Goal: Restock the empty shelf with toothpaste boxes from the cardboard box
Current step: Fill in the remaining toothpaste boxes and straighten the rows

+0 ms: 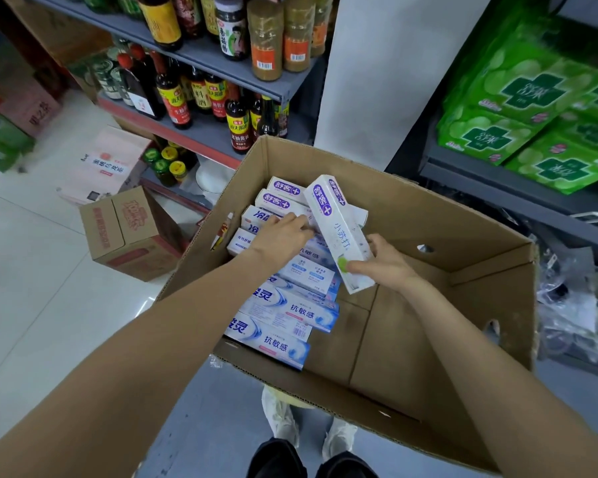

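My right hand (382,263) has its fingers pinching the lower end of a long white card toothpaste box with a purple logo (339,232), thumb across the printed face, the box lifted at a tilt above the large open brown cardboard box (428,215). My left hand (280,232) lies on the white-and-blue toothpaste boxes (287,305) stacked along the carton's left side, fingers bent over one; whether they grip it I cannot tell. I judge these cartons light, stiff along their length but easy to crush at the thin walls, with a slick printed skin, so I would hold across the narrow sides near the middle, not the end flaps. The empty shelf is not clearly in view.
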Available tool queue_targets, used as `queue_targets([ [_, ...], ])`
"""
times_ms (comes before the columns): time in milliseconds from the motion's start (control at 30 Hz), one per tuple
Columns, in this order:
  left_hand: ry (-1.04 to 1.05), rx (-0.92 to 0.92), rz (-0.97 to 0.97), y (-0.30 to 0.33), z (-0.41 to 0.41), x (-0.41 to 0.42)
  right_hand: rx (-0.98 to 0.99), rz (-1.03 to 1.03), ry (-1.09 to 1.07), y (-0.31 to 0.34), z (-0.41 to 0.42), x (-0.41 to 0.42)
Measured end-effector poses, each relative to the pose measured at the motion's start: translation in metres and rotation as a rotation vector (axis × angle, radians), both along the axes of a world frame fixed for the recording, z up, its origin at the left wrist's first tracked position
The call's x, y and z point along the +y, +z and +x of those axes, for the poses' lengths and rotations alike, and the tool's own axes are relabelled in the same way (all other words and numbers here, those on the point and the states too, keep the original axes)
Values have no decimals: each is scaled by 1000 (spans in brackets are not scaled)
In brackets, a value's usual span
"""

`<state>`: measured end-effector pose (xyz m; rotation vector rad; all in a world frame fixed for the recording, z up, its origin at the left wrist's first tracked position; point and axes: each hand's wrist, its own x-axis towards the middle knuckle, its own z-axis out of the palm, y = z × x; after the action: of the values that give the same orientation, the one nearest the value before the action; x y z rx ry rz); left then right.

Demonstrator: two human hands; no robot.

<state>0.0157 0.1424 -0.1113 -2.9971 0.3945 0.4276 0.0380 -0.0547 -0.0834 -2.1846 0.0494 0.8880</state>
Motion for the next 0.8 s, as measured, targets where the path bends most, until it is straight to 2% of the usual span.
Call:
queue_targets([
  [100, 12, 20, 52, 10, 10, -6, 48, 37, 28, 0, -3, 11],
  [200, -25, 58, 97, 15, 11, -6, 159, 189, -81, 4, -17, 3],
  [267, 37, 68, 23, 25, 5, -2, 191, 304, -190, 16, -25, -13],
  [333, 181, 34, -163, 43, -1, 1, 175, 370, -275, 30, -27, -31],
  [400, 300, -93, -396, 60, -4, -2, 115, 401, -308, 48, -25, -43],
  [500, 464, -216, -832, 89, -2, -21, 33, 501, -385, 77, -16, -53],
  [633, 636, -139, -1201, 130, 21, -71, -39, 617, -462, 116, -10, -77],
  [800, 724, -36, -1449, 196, 46, -146, -93, 754, -486, 161, -1, -142],
])
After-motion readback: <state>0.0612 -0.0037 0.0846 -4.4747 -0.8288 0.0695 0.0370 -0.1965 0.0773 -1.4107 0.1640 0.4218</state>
